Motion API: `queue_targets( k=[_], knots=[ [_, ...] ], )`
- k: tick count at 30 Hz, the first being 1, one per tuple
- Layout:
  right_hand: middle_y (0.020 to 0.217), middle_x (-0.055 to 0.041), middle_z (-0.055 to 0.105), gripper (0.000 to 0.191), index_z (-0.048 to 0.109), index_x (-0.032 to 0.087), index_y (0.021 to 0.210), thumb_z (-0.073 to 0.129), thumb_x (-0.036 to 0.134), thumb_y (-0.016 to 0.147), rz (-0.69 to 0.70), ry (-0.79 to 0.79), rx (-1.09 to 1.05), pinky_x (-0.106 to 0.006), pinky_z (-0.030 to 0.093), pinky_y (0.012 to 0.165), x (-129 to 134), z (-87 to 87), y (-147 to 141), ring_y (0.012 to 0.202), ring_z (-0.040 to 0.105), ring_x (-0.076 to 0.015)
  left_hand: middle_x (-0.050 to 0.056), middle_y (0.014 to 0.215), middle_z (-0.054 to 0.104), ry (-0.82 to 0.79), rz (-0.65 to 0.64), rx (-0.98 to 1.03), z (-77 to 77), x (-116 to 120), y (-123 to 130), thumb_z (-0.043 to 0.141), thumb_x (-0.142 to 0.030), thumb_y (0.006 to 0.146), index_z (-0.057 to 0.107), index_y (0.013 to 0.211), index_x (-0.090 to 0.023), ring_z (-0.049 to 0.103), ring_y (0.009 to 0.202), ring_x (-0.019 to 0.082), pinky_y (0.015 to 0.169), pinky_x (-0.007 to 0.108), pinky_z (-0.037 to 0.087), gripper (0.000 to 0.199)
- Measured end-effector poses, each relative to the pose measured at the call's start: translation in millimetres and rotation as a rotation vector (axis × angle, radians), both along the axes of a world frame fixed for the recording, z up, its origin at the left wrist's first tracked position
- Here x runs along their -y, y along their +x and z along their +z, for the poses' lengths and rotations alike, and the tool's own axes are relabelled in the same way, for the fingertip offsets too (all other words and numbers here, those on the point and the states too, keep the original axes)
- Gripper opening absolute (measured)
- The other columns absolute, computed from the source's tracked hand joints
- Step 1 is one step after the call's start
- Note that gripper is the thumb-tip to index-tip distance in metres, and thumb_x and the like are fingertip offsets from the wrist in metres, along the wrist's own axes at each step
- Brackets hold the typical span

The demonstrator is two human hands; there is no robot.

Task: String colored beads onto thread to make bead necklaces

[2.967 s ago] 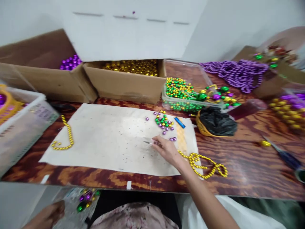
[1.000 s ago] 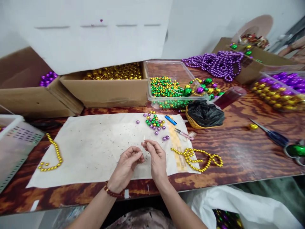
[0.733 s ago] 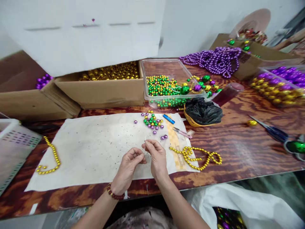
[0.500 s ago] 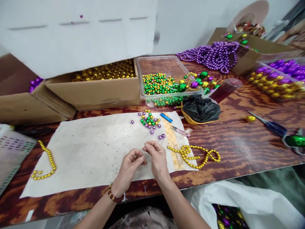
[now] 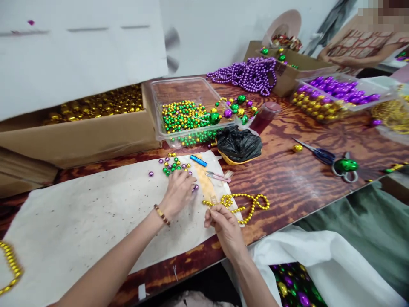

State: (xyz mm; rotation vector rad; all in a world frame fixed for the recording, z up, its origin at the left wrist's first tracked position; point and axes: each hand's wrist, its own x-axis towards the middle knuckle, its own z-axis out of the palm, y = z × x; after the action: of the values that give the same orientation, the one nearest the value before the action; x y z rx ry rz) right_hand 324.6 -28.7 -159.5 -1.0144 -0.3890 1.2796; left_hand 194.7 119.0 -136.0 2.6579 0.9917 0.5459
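My left hand point(image 5: 179, 192), with a beaded bracelet point(image 5: 162, 215) at the wrist, reaches palm down over loose round beads point(image 5: 172, 165) in purple, green and gold on a white cloth point(image 5: 86, 209). Its fingertips are hidden and slightly blurred, close to a few purple beads point(image 5: 195, 187). Lower and to the right, my right hand point(image 5: 225, 226) is closed in a pinch; whatever lies between thumb and forefinger is too fine to make out. Just behind it lies a gold bead strand point(image 5: 254, 204), partly on the cloth and partly on the wooden table.
Pink-handled snips point(image 5: 218, 176) and a blue strip point(image 5: 198, 160) lie beyond my hands. Behind stand a black-bagged basket point(image 5: 239, 147), a clear bead tub point(image 5: 156, 123) and a cardboard box point(image 5: 96, 132). Scissors point(image 5: 319, 154) lie right. A person point(image 5: 361, 47) sits at the far right.
My hands have come apart: the left went forward to the loose beads, the right stayed pinched nearer the gold strand. The view has swung right, bringing the other person into sight.
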Motion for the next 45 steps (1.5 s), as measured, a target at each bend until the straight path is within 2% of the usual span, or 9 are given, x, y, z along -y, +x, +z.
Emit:
queue_targets(
  k=[4, 8, 14, 19, 28, 33, 36, 39, 45],
  knots=[
    [0.071, 0.0010, 0.067, 0.026, 0.067, 0.018, 0.072, 0.080, 0.040, 0.077, -0.025, -0.008, -0.041, -0.021, 0.043, 0.057, 6.9, -9.7, -6.0, 0.054, 0.057, -0.0090, 0.009, 0.097, 0.065, 0.167, -0.309, -0.178, -7.5, -19.7, 49.4, 0.052, -0.011, 0.092, 0.068, 0.099, -0.017, 0.049, 0.100, 0.026, 0.084, 0.039, 0.040, 0.019],
    [0.069, 0.0014, 0.065, 0.027, 0.066, 0.018, 0.074, 0.079, 0.041, 0.079, -0.006, -0.027, -0.059, -0.020, 0.044, 0.056, 14.9, -16.6, -2.5, 0.053, 0.056, -0.0085, 0.011, 0.091, 0.064, 0.367, -0.415, -0.337, -4.6, -30.0, 73.0, 0.052, -0.015, 0.095, 0.069, 0.095, -0.015, 0.051, 0.097, 0.028, 0.078, 0.040, 0.036, 0.017],
    [0.069, 0.0014, 0.065, 0.027, 0.066, 0.017, 0.075, 0.077, 0.041, 0.081, 0.014, -0.013, -0.080, -0.020, 0.044, 0.052, 19.8, -23.4, -1.3, 0.051, 0.056, -0.0085, 0.009, 0.085, 0.067, 0.436, -0.612, -0.447, 2.7, -37.3, 90.6, 0.056, -0.018, 0.095, 0.070, 0.084, -0.016, 0.054, 0.094, 0.026, 0.077, 0.040, 0.032, 0.018],
    [0.069, 0.0017, 0.067, 0.027, 0.064, 0.018, 0.076, 0.077, 0.040, 0.081, 0.009, 0.006, -0.116, -0.020, 0.046, 0.051, 20.0, -27.4, -3.2, 0.049, 0.056, -0.0082, 0.007, 0.091, 0.070, 0.465, -0.663, -0.435, 2.0, -38.3, 96.3, 0.052, -0.019, 0.097, 0.070, 0.097, -0.018, 0.055, 0.090, 0.023, 0.077, 0.039, 0.030, 0.018],
    [0.068, 0.0016, 0.068, 0.030, 0.063, 0.018, 0.074, 0.078, 0.043, 0.078, 0.003, 0.022, -0.125, -0.020, 0.048, 0.049, 17.9, -28.6, -2.4, 0.047, 0.057, -0.0085, 0.010, 0.093, 0.070, 0.449, -0.718, -0.434, 0.4, -39.0, 101.9, 0.054, -0.014, 0.094, 0.071, 0.091, -0.019, 0.057, 0.091, 0.024, 0.081, 0.039, 0.032, 0.018],
    [0.068, 0.0019, 0.068, 0.030, 0.062, 0.018, 0.074, 0.079, 0.043, 0.077, -0.003, 0.045, -0.126, -0.021, 0.049, 0.049, 19.0, -30.9, -2.7, 0.046, 0.057, -0.0087, 0.009, 0.090, 0.069, 0.376, -0.781, -0.322, 4.9, -42.5, 105.1, 0.054, -0.012, 0.093, 0.069, 0.089, -0.018, 0.057, 0.088, 0.022, 0.079, 0.037, 0.034, 0.018],
    [0.068, 0.0019, 0.069, 0.028, 0.062, 0.018, 0.075, 0.078, 0.041, 0.079, 0.003, 0.067, -0.130, -0.021, 0.049, 0.050, 21.0, -34.4, -2.6, 0.047, 0.058, -0.0089, 0.008, 0.087, 0.069, 0.380, -0.761, -0.268, 14.2, -42.1, 103.9, 0.050, -0.013, 0.094, 0.068, 0.095, -0.019, 0.057, 0.085, 0.022, 0.080, 0.037, 0.036, 0.018],
    [0.069, 0.0017, 0.069, 0.026, 0.063, 0.018, 0.076, 0.077, 0.040, 0.080, 0.014, 0.081, -0.118, -0.021, 0.048, 0.050, 22.8, -37.8, -2.3, 0.047, 0.059, -0.0091, 0.009, 0.088, 0.068, 0.324, -0.650, -0.047, 32.1, -31.5, 100.2, 0.046, -0.017, 0.096, 0.065, 0.090, -0.017, 0.058, 0.089, 0.022, 0.084, 0.038, 0.040, 0.020],
    [0.069, 0.0016, 0.068, 0.026, 0.064, 0.017, 0.076, 0.077, 0.039, 0.081, 0.023, 0.081, -0.071, -0.020, 0.046, 0.050, 22.5, -37.7, -2.4, 0.048, 0.059, -0.0088, 0.002, 0.088, 0.065, -0.133, -0.258, 0.688, 64.2, -7.6, 85.8, 0.050, -0.023, 0.095, 0.059, 0.094, -0.020, 0.063, 0.086, 0.015, 0.081, 0.030, 0.049, 0.009]
  ],
)
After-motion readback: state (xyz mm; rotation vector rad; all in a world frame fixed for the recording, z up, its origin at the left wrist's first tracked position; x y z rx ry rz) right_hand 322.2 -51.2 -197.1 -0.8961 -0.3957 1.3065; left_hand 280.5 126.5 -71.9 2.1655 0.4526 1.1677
